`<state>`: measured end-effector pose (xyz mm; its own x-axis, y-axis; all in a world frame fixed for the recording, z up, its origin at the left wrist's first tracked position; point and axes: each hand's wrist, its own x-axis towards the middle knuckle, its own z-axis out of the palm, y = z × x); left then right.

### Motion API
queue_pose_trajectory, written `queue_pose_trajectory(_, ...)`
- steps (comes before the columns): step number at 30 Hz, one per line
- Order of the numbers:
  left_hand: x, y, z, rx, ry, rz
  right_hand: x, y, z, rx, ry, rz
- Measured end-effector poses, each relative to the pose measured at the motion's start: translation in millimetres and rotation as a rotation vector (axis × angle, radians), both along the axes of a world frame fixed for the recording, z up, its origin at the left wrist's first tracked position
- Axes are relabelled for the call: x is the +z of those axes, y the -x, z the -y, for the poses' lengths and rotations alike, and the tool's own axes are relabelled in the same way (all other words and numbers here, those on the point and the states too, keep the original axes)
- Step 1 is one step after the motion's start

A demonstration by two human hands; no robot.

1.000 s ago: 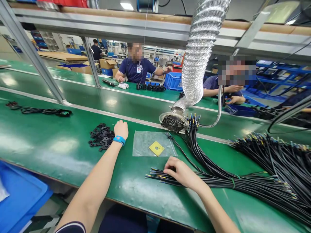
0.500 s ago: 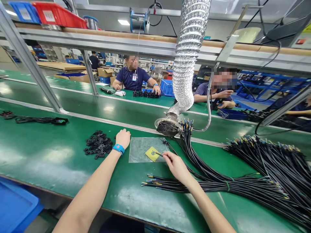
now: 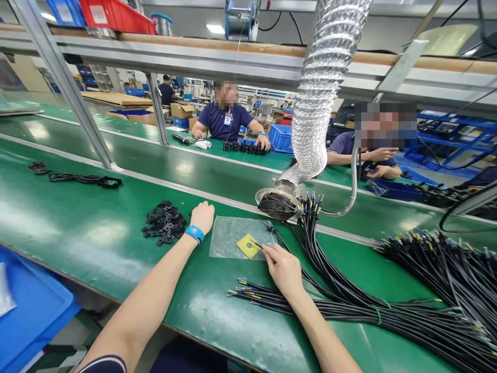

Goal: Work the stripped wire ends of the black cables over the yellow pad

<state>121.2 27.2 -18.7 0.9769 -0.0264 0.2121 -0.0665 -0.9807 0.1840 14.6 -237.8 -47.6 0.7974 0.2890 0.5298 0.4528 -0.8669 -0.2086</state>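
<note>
My right hand (image 3: 285,269) pinches a thin dark rod (image 3: 256,243), whose tip lies over a yellow square pad (image 3: 247,246) with a dark hole in its middle. That pad rests on a clear plastic sheet (image 3: 223,243). Left of the sheet is my left hand (image 3: 202,216), a blue band at its wrist. Its fingers curl down and away from view, so anything inside them is hidden. Several small black plastic parts (image 3: 165,223) lie heaped just left of it. Below my right forearm, black cables (image 3: 264,296) with stripped coloured ends run to the right.
A fan (image 3: 277,203) on a silver duct (image 3: 316,93) hangs beyond the sheet. More cables (image 3: 446,269) are piled at right. A corded black part (image 3: 108,181) lies at far left. Co-workers sit across the bench (image 3: 97,228); a blue bin (image 3: 34,305) stands at lower left.
The view has swung a little to the left, so everything appears shifted right. Both hands keep nearly the same places, and the rod's tip stays over the yellow pad.
</note>
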Motion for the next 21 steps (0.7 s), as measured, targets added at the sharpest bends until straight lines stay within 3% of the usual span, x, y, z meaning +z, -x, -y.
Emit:
queue_pose_trajectory(3,4.4,1.5,6.3,-0.030,0.096,0.031,-4.2,-1.9,-0.1,0.017,0.125,-0.014)
queue_pose_trajectory(5,4.3,4.1,16.1,-0.115,0.286,0.032,-5.3,-2.3,-0.8,0.023,0.182,-0.010)
queue_pose_trajectory(9,-4.1,13.6,44.0,-0.362,0.928,-0.144,-0.2,0.0,-2.1,-0.007,0.102,0.030)
queue_pose_trajectory(12,-11.2,22.6,60.8,-0.428,1.397,-0.361,6.2,2.6,-2.3,-0.030,-0.106,0.058)
queue_pose_trajectory(13,-12.5,25.5,64.6,-0.429,1.485,-0.410,7.9,3.2,-2.2,-0.028,-0.171,0.057)
queue_pose_trajectory(16,-12.3,33.6,71.7,-0.438,1.602,-0.509,10.2,3.8,-1.5,-0.001,-0.303,0.015)
queue_pose_trajectory(21,-6.3,41.0,76.3,-0.439,1.637,-0.583,7.5,2.2,0.2,0.010,-0.399,-0.045)
